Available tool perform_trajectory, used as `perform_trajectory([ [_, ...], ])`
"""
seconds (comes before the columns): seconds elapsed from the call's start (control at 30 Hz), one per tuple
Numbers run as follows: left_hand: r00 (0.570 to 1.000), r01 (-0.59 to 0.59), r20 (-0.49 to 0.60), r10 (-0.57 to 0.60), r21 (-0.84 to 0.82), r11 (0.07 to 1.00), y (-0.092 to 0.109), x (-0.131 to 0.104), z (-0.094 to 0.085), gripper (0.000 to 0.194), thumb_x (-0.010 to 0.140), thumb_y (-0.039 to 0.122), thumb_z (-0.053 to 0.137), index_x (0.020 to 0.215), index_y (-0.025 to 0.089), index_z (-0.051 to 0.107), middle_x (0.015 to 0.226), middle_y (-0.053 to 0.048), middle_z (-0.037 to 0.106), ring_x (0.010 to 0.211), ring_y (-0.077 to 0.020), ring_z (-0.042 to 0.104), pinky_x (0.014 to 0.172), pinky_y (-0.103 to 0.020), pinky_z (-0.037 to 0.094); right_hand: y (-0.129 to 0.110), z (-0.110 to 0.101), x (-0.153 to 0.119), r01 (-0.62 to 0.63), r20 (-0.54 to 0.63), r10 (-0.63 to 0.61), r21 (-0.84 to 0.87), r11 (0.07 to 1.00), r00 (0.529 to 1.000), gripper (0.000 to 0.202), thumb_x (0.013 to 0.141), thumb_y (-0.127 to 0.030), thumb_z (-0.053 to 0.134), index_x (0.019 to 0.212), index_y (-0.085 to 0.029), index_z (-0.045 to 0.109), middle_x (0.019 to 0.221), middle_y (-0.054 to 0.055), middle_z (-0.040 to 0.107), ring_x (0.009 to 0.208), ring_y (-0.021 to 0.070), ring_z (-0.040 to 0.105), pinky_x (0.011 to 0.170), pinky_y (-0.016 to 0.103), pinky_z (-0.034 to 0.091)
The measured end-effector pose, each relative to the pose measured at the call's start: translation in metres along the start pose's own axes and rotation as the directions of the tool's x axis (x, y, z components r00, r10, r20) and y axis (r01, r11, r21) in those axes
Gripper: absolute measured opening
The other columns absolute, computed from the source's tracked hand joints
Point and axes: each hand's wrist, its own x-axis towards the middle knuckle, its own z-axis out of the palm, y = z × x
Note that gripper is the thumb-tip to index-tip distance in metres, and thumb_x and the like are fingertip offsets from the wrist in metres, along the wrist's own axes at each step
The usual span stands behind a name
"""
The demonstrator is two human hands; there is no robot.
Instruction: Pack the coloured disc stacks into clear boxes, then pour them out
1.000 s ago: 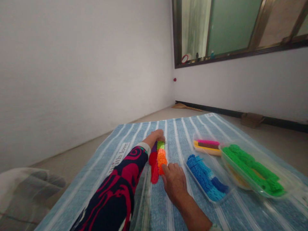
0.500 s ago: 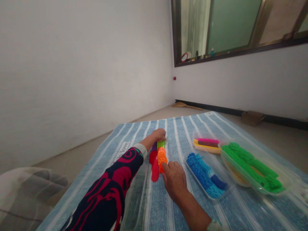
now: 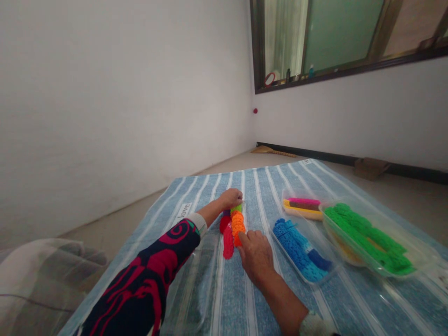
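Observation:
A row of small orange crocheted pieces (image 3: 238,221) lies on the striped cloth, with lime green crocheted pieces (image 3: 237,207) at its far end. My left hand (image 3: 231,198) is closed at the lime green end and partly hides it. With thumb and fingertips, my right hand (image 3: 256,255) grips the near end of the orange row. Beside the row on the left lie red crocheted pieces (image 3: 228,240), with a bit of purple behind them near my left wrist.
Right of my hands, clear plastic tubs hold blue crocheted pieces (image 3: 297,249), green ones (image 3: 367,238), and pink, brown and yellow ones (image 3: 304,204). A clear empty-looking container (image 3: 189,289) sits under my left forearm. The blue-and-white striped cloth (image 3: 259,186) covers the table.
Both hands stay at the two ends of the row, almost unmoved. The whole view has shifted slightly.

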Motion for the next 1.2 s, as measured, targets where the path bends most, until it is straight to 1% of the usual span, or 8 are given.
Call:
perform_trajectory([
  [0.1,1.000,-0.009,-0.002,0.009,-0.018,1.000,0.001,-0.004,0.003,0.018,0.077,0.022,0.055,0.078,0.018,0.073,0.079,-0.003,0.072,0.075,-0.0149,0.061,0.070,-0.022,0.044,0.000,0.000,0.000,-0.007,0.009,0.007,-0.005,1.000,1.000,0.012,0.086,-0.028,0.061,0.097,-0.023,0.061,0.090,0.004,0.062,0.087,0.0225,0.050,0.069,0.033,0.030],
  [0.23,1.000,0.014,-0.005,-0.014,-0.034,0.999,0.005,-0.009,0.007,0.021,0.077,0.019,0.053,0.079,0.015,0.073,0.081,-0.006,0.073,0.076,-0.0159,0.061,0.070,-0.023,0.044,0.001,0.000,0.001,-0.012,0.014,0.012,-0.007,1.000,1.000,0.013,0.086,-0.028,0.061,0.098,-0.023,0.061,0.091,0.004,0.062,0.087,0.0218,0.049,0.069,0.032,0.029],
  [0.33,0.999,0.035,0.006,-0.034,-0.045,0.998,0.009,-0.012,0.009,0.023,0.077,0.020,0.052,0.082,0.015,0.074,0.083,-0.006,0.073,0.078,-0.0156,0.062,0.071,-0.023,0.044,0.002,0.000,0.001,-0.013,0.016,0.013,-0.005,1.000,1.000,0.012,0.087,-0.026,0.060,0.099,-0.023,0.061,0.090,0.004,0.062,0.087,0.0217,0.049,0.069,0.032,0.029],
  [0.43,0.998,0.053,0.036,-0.050,-0.060,0.997,0.014,-0.018,0.008,0.024,0.079,0.024,0.052,0.085,0.016,0.074,0.083,-0.005,0.074,0.076,-0.0154,0.062,0.069,-0.023,0.044,0.002,-0.001,0.000,-0.017,0.009,0.018,-0.009,1.000,1.000,0.012,0.088,-0.022,0.058,0.099,-0.024,0.062,0.089,0.004,0.062,0.087,0.0210,0.050,0.070,0.031,0.030],
  [0.57,0.996,0.052,0.081,-0.046,-0.084,0.995,0.021,-0.030,0.004,0.027,0.079,0.035,0.054,0.087,0.019,0.074,0.083,-0.003,0.074,0.075,-0.0153,0.063,0.067,-0.022,0.045,0.002,-0.001,-0.001,-0.034,-0.012,0.034,0.003,0.999,0.999,0.011,0.090,-0.018,0.053,0.095,-0.022,0.062,0.089,0.004,0.062,0.086,0.0201,0.050,0.070,0.031,0.030],
  [0.73,0.993,0.074,0.099,-0.066,-0.083,0.994,0.031,-0.041,0.000,0.029,0.078,0.037,0.056,0.092,0.018,0.073,0.087,-0.005,0.074,0.078,-0.0168,0.064,0.068,-0.023,0.045,0.002,0.000,0.000,-0.055,-0.043,0.058,0.055,0.997,0.997,0.009,0.088,-0.016,0.056,0.094,-0.021,0.061,0.091,0.004,0.062,0.086,0.0190,0.051,0.071,0.029,0.032],
  [1.0,0.987,0.123,0.110,-0.116,-0.053,0.991,0.040,-0.040,0.008,0.029,0.077,0.033,0.056,0.095,0.018,0.073,0.100,-0.008,0.073,0.092,-0.0196,0.066,0.074,-0.023,0.047,0.009,0.007,0.001,-0.050,-0.083,0.061,0.124,0.991,0.995,0.010,0.083,-0.011,0.058,0.087,-0.019,0.061,0.087,0.003,0.061,0.084,0.0179,0.052,0.072,0.028,0.034],
  [1.2,0.981,0.159,0.125,-0.151,-0.056,0.986,0.047,-0.044,0.006,0.030,0.078,0.031,0.053,0.094,0.016,0.073,0.097,-0.009,0.074,0.088,-0.0198,0.067,0.071,-0.024,0.047,0.015,0.010,0.002,-0.037,-0.085,0.056,0.205,0.978,0.995,0.011,0.081,-0.011,0.058,0.087,-0.019,0.060,0.093,0.004,0.060,0.086,0.0164,0.054,0.072,0.025,0.037],
])
